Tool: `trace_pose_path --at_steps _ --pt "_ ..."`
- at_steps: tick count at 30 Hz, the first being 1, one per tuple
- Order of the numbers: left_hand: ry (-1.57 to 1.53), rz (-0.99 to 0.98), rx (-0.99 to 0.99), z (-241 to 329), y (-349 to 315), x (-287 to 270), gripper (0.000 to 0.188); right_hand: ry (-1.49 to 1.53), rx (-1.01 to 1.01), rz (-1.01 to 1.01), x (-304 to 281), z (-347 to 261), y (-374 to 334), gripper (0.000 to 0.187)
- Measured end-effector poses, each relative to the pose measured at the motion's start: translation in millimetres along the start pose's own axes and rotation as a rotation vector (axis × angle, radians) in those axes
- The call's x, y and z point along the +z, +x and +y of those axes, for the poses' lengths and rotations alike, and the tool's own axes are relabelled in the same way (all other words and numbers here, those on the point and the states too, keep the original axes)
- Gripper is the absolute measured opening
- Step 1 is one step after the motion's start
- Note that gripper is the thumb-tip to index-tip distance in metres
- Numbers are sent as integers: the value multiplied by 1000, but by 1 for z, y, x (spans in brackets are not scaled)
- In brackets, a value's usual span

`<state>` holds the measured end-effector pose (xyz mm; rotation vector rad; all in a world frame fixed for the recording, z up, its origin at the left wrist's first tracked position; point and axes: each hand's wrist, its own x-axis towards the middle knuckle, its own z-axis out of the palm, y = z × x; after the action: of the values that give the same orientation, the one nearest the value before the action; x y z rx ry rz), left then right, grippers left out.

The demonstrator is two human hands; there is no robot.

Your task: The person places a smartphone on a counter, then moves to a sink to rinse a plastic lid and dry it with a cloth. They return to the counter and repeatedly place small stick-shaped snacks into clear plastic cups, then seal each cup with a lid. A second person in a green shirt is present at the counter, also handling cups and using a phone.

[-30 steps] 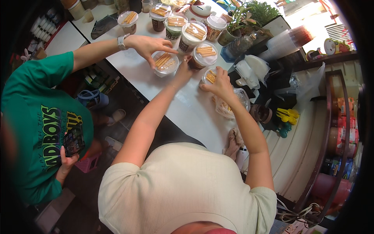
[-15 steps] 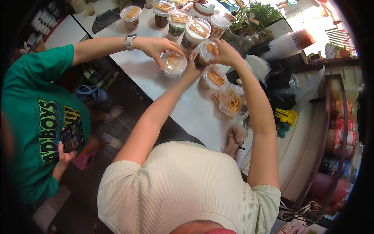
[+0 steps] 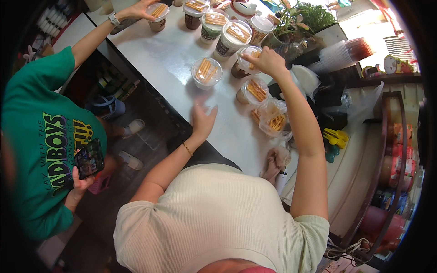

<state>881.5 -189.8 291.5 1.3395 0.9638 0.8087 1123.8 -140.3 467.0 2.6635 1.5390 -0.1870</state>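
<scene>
My left hand [image 3: 203,120] is above the near edge of the white table, its fingers apart and partly blurred, holding nothing. Just beyond it stands a clear lidded cup [image 3: 206,73] with biscuit sticks under its lid. My right hand [image 3: 269,63] grips a brown drink cup [image 3: 238,71] from its right side, the thumb over the lid; its other fingers are partly hidden. Nearer to me is another lidded cup [image 3: 253,91] with sticks on top. Behind, a larger cup [image 3: 233,40] and a green-tinted cup [image 3: 213,26] stand upright.
A co-worker in green has one hand [image 3: 144,10] at a far-left cup [image 3: 158,19] and a phone [image 3: 88,159] in the other. An open bag of sticks [image 3: 276,120], a brown cloth [image 3: 276,161], stacked plastic cups [image 3: 339,53] and potted plants [image 3: 312,17] line the right side.
My left hand has left the brown cup and drawn back toward me. The co-worker's hand has let go of the near clear cup and moved to the far-left one.
</scene>
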Motion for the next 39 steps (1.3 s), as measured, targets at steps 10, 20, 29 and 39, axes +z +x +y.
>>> trace_pose_path --at_steps 10,20,29,39 --pt "-21 -6 234 53 63 -25 82 122 -47 -7 13 10 3 85" --pt "-29 -83 121 54 79 -33 72 256 99 -168 44 10 -96 86" --pt "53 -101 266 58 87 -40 75 335 132 27 63 16 -81 89" --pt "44 -182 284 75 89 -47 67 222 241 -98 52 3 -76 100"
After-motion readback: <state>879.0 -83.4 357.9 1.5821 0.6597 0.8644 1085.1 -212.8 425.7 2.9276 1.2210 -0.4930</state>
